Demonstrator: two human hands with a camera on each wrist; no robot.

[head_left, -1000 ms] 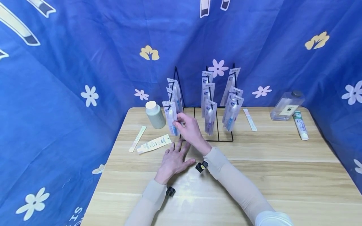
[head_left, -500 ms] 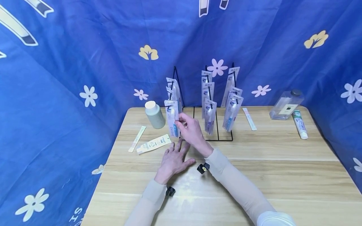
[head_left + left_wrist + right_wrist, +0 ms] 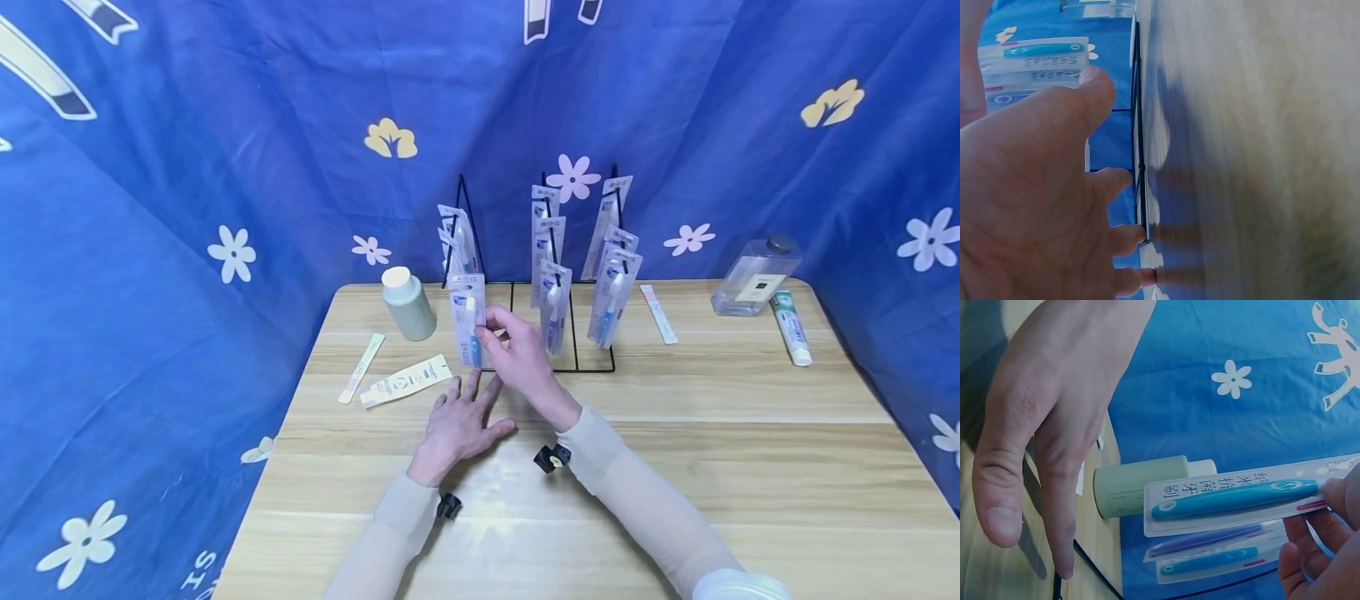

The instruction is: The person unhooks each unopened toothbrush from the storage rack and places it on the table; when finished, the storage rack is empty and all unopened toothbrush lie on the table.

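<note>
My right hand (image 3: 525, 350) pinches a packaged toothbrush (image 3: 466, 325) by its right edge, between thumb and fingers. The pack stands upright at the front of the rack's left hook, its top apparently off the hook's end. In the right wrist view, the turquoise handle of this toothbrush (image 3: 1235, 499) shows through the clear blister. Two more toothbrush packs (image 3: 459, 242) hang behind it on that hook. My left hand (image 3: 457, 429) lies with fingers spread, its fingertips by the front bar of the black wire rack (image 3: 592, 371). In the left wrist view its fingertips meet that bar.
More toothbrush packs hang on the middle hook (image 3: 555, 308) and right hook (image 3: 615, 300). Left of the rack are a green bottle (image 3: 409, 307), a cream tube (image 3: 406, 382) and a slim sachet (image 3: 362, 368). Right are another sachet (image 3: 659, 314), a clear bottle (image 3: 756, 279) and a toothpaste tube (image 3: 791, 327).
The right hand has drawn the front toothbrush pack from the left hook to the right and slightly toward me. The left hand has stayed in place.
</note>
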